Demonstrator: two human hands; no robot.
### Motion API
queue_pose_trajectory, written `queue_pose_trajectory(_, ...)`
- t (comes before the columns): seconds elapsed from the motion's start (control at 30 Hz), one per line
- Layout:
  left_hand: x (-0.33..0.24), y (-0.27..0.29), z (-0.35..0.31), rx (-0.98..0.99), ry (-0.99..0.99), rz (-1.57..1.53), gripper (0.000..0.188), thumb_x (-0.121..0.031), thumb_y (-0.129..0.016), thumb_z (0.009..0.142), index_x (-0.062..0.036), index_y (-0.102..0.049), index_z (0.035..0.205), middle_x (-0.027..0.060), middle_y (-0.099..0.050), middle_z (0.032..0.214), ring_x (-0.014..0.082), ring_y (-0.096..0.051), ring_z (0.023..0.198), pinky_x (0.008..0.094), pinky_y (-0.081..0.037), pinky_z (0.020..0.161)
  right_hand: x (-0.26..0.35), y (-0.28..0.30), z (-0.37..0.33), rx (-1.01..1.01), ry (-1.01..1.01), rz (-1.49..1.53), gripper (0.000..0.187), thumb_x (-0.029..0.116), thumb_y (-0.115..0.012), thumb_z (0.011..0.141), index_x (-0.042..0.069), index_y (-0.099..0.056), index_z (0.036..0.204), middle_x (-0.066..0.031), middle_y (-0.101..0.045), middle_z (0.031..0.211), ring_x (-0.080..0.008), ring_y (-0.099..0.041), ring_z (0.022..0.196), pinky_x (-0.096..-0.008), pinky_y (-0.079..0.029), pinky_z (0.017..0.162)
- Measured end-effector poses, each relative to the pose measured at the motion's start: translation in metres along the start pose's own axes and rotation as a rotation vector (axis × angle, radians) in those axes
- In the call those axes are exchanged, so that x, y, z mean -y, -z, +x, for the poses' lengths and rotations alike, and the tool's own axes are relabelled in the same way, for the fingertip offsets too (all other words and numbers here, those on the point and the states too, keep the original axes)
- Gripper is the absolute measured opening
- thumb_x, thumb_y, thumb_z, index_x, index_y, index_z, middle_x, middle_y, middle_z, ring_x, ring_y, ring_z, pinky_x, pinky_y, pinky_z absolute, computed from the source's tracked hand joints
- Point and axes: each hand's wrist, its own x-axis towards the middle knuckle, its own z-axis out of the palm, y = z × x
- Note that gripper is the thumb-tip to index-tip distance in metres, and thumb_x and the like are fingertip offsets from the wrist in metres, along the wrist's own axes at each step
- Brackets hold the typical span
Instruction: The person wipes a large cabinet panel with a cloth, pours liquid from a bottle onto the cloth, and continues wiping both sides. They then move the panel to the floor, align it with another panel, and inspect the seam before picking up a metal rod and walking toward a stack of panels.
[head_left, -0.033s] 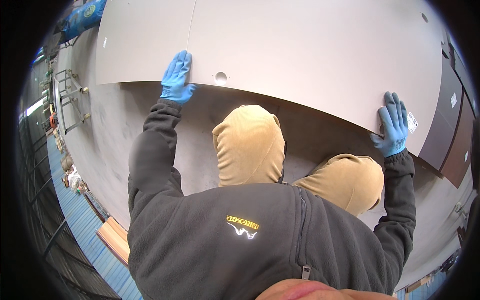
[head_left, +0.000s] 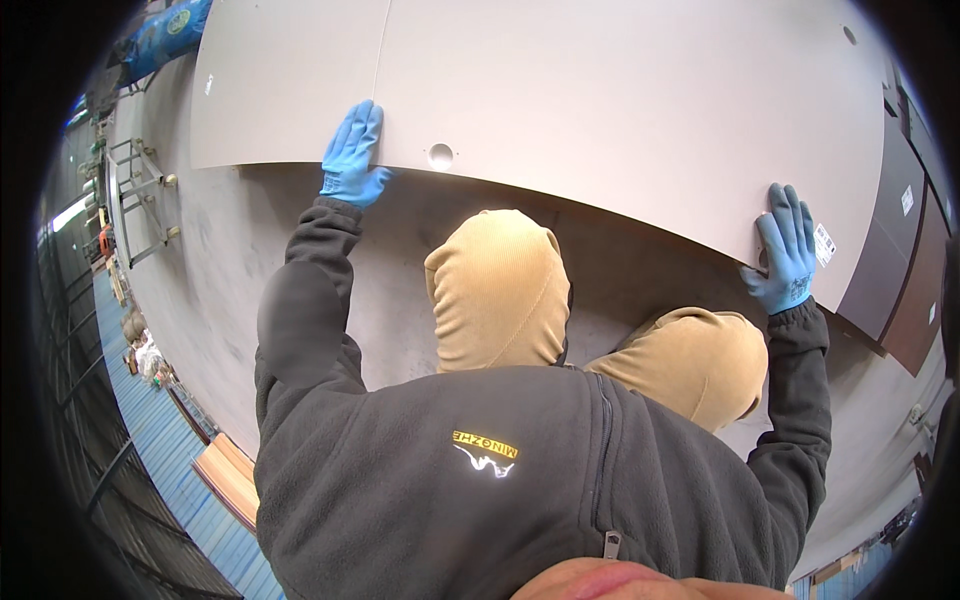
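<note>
A large pale grey panel lies in front of me, its near edge bowed by the lens. A thin seam line crosses it near my left hand. This blue-gloved hand rests flat at the near edge, fingers stretched forward, thumb out to the right. Just right of it a round hole shows in the panel. My right hand, gloved in blue too, lies open on the panel's near right corner, fingers stretched. A white label is beside its fingers; a dark opening by its thumb is partly covered.
Dark brown panels sit at the right, past the pale one. To the left stands a metal frame with wheels. A blue wrapped roll is at the far left. Wooden boards lie at the lower left. My bent knees are below the panel edge.
</note>
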Motion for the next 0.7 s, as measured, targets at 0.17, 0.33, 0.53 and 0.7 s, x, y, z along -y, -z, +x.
queue_pose_trajectory(0.17, 0.002, 0.002, 0.0, 0.015, -0.014, -0.011, 0.093, -0.032, -0.076, 0.079, -0.0091, -0.041, 0.162, 0.0188, -0.041, 0.166, 0.0402, -0.041, 0.151, 0.0492, -0.039, 0.122, 0.0, 0.0, -0.001, 0.008, -0.005, 0.003, 0.056, 0.044, -0.071, 0.088, 0.001, -0.062, 0.122, -0.0252, -0.053, 0.154, -0.0441, -0.048, 0.146, -0.0584, -0.037, 0.121)
queue_pose_trajectory(0.33, 0.005, 0.014, 0.002, 0.135, -0.029, 0.043, 0.095, -0.028, -0.079, 0.076, -0.0035, -0.043, 0.16, 0.0201, -0.041, 0.165, 0.0398, -0.041, 0.151, 0.0474, -0.035, 0.125, -0.005, 0.003, -0.006, 0.027, -0.011, -0.008, 0.059, 0.047, -0.062, 0.094, 0.0, -0.06, 0.128, -0.0262, -0.051, 0.155, -0.047, -0.046, 0.147, -0.0602, -0.033, 0.122)
queue_pose_trajectory(0.53, 0.023, 0.013, 0.009, 0.369, -0.036, 0.134, 0.11, -0.029, -0.085, 0.07, 0.0012, -0.035, 0.162, 0.0243, -0.038, 0.166, 0.0405, -0.042, 0.15, 0.0472, -0.037, 0.123, -0.01, 0.01, -0.003, 0.083, -0.039, -0.028, 0.059, 0.057, -0.057, 0.092, 0.003, -0.061, 0.115, -0.0253, -0.059, 0.143, -0.045, -0.054, 0.139, -0.0582, -0.039, 0.118)
queue_pose_trajectory(0.7, 0.022, 0.013, 0.003, 0.24, -0.147, 0.15, 0.109, -0.022, -0.083, 0.068, 0.0006, -0.034, 0.163, 0.0229, -0.037, 0.167, 0.0401, -0.042, 0.15, 0.0468, -0.038, 0.122, -0.01, 0.008, 0.001, 0.013, -0.005, -0.006, 0.06, 0.056, -0.061, 0.089, 0.003, -0.06, 0.116, -0.0243, -0.061, 0.14, -0.0462, -0.056, 0.136, -0.0592, -0.041, 0.114)
